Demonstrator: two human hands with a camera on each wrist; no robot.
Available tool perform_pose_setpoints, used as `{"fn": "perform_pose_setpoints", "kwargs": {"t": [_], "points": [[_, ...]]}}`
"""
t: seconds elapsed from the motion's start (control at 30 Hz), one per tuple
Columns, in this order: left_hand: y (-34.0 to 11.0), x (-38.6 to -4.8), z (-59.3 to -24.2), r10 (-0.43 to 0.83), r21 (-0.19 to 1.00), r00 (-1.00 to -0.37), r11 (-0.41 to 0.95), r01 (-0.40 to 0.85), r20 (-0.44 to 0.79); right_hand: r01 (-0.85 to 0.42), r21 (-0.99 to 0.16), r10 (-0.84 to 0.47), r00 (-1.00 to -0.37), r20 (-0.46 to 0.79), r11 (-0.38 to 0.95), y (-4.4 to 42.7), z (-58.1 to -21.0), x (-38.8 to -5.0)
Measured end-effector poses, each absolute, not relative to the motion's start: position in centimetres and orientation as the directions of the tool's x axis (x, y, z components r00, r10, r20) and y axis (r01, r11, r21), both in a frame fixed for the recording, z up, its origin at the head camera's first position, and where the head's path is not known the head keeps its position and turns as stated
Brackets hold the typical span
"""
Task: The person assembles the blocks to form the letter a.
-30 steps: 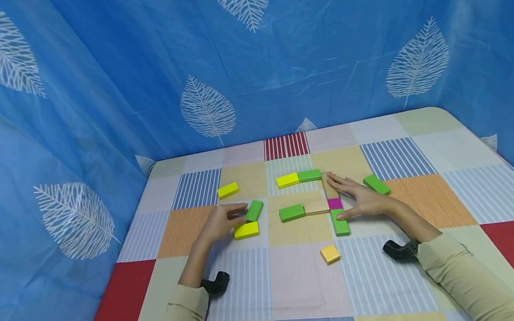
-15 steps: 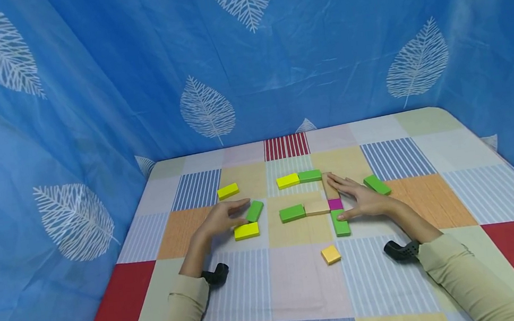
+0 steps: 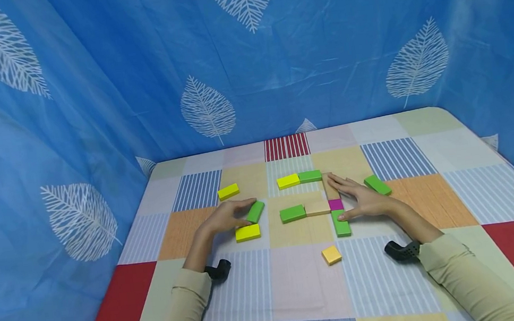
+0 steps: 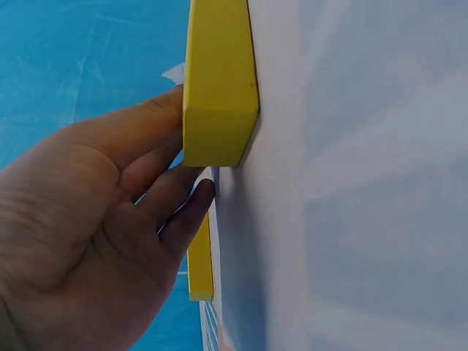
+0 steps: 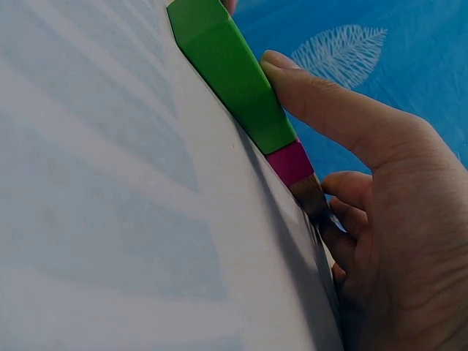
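At the left of the head view, my left hand [image 3: 221, 218] has its thumb and a finger at the two ends of a tilted green block [image 3: 256, 212], pinching it lengthwise. A yellow block [image 3: 248, 233] lies just in front; in the left wrist view the near yellow block [image 4: 221, 88] hides the fingertips. My right hand [image 3: 363, 200] spreads over a column of blocks. Its straight fingers touch a plain wooden block [image 3: 330, 192], and its thumb rests on a green block [image 3: 342, 228]. A small magenta block [image 3: 335, 204] sits between those two.
Joined to the column are a wooden block [image 3: 317, 208] with a green block [image 3: 292, 214], and farther back a green block [image 3: 310, 176] with a yellow one [image 3: 288, 181]. Loose pieces are a yellow block [image 3: 228, 191], a green block [image 3: 378, 185] and an orange-yellow square block [image 3: 331, 255].
My left hand has shifted slightly to the right, and its finger has come over to the far end of the tilted green block. The right hand stays in place on the column.
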State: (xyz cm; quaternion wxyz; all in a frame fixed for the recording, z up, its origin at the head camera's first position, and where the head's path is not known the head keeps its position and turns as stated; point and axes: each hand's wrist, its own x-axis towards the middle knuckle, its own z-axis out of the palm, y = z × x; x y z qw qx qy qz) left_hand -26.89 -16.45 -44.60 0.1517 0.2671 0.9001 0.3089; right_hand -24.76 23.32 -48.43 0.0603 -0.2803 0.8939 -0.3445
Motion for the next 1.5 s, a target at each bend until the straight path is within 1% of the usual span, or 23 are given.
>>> {"fn": "perform_pose_setpoints", "kwargs": {"t": [0.17, 0.33, 0.47, 0.6, 0.7, 0.8, 0.97, 1.17, 1.5], "points": [[-16.2, -26.9, -44.8, 0.521, 0.649, -0.849, 0.677, 0.346, -0.091, -0.452, -0.654, -0.539, -0.839, 0.080, 0.606, 23.3, -48.3, -24.7], [-15.8, -26.5, -44.7, 0.477, 0.663, -0.879, 0.666, 0.341, -0.027, -0.453, -0.657, -0.541, -0.837, 0.082, 0.602, 23.3, -48.2, -24.7], [-15.0, -24.9, -44.4, 0.453, 0.666, -0.891, 0.654, 0.360, 0.037, -0.469, -0.657, -0.553, -0.828, 0.093, 0.590, 23.1, -48.3, -24.8], [-14.0, -22.7, -44.4, 0.421, 0.627, -0.900, 0.673, 0.393, 0.113, -0.473, -0.652, -0.555, -0.826, 0.095, 0.592, 23.0, -48.4, -24.8], [-13.4, -21.5, -44.6, 0.424, 0.594, -0.890, 0.676, 0.435, 0.169, -0.466, -0.644, -0.547, -0.832, 0.088, 0.606, 23.0, -48.3, -24.9], [-13.1, -21.0, -44.9, 0.446, 0.574, -0.874, 0.670, 0.470, 0.193, -0.458, -0.645, -0.540, -0.837, 0.083, 0.612, 23.1, -48.2, -25.0], [-13.0, -21.0, -45.4, 0.487, 0.524, -0.857, 0.692, 0.496, 0.169, -0.451, -0.654, -0.538, -0.839, 0.078, 0.608, 23.0, -48.1, -25.0], [-13.1, -21.3, -46.1, 0.541, 0.502, -0.831, 0.686, 0.526, 0.131, -0.441, -0.657, -0.534, -0.842, 0.069, 0.611, 23.0, -48.2, -25.0], [-13.0, -21.4, -46.4, 0.585, 0.462, -0.795, 0.668, 0.583, 0.158, -0.439, -0.665, -0.530, -0.844, 0.076, 0.604, 23.0, -48.7, -25.1]]}}
